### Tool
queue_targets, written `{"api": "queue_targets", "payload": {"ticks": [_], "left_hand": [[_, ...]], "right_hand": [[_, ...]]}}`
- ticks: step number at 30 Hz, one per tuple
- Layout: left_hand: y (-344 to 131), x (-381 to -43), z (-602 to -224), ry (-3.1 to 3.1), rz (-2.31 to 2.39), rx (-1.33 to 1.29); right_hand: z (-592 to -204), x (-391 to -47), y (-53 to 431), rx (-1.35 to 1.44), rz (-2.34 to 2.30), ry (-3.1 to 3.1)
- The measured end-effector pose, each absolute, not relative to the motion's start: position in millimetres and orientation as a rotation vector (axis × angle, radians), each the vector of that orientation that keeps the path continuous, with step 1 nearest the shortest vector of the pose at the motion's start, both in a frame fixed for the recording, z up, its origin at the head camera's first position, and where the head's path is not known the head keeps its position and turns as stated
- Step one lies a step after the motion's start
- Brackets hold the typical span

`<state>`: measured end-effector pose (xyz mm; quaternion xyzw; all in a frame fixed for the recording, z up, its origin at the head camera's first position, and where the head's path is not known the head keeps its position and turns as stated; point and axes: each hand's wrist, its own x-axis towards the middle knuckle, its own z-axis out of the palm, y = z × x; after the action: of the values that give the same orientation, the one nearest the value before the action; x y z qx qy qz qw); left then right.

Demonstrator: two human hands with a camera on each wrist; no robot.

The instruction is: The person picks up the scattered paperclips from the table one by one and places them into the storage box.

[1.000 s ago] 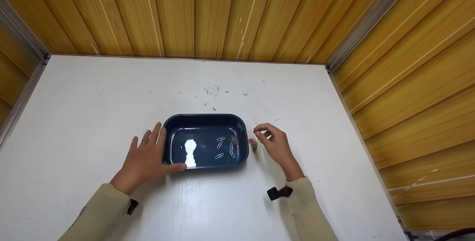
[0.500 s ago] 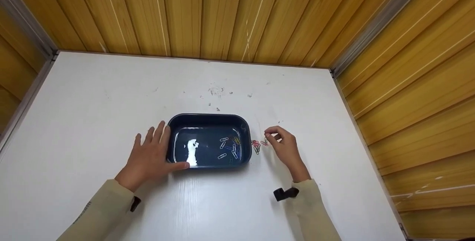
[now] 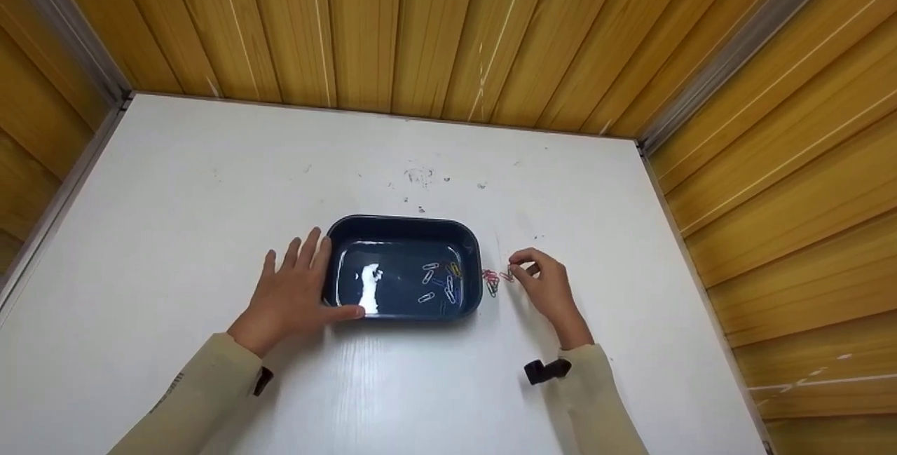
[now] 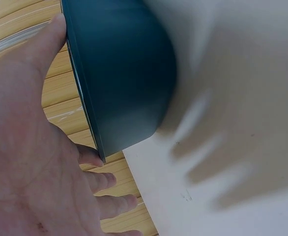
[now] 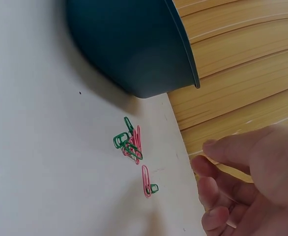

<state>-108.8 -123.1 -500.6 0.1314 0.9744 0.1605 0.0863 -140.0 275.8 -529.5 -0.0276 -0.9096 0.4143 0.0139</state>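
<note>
A dark blue rectangular tray (image 3: 403,317) holds several paper clips, white, yellow and blue, toward its right side. My left hand (image 3: 294,294) rests on its left end, fingers straight, thumb along the front rim; the left wrist view shows the thumb (image 4: 55,32) at the rim. Right of the tray lies a small pile of red and green paper clips (image 5: 129,142). Slightly apart from it lies a red paper clip (image 5: 146,181) with a green paper clip (image 5: 155,188) against it. Just beyond these is my right hand (image 3: 550,290), fingers loosely bent, nothing showing between thumb and forefinger.
The white table (image 3: 406,392) bears small dark marks (image 3: 420,177) behind the tray. Wood-patterned panels (image 3: 364,27) rise at the back and sides. Dark wrist straps (image 3: 546,371) sit at both cuffs.
A red and a green clip now lie to the right of the pile, where the right hand has drawn back. The head view has shifted a little; the left hand stays on the tray.
</note>
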Motion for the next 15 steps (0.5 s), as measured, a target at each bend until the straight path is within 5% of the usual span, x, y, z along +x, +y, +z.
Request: {"api": "queue_targets", "payload": {"ticks": [15], "left_hand": [[-121, -110, -500, 2.906, 0.472, 0.375]], "right_hand": [[-542, -143, 282, -0.163, 1.254, -2.923]]}}
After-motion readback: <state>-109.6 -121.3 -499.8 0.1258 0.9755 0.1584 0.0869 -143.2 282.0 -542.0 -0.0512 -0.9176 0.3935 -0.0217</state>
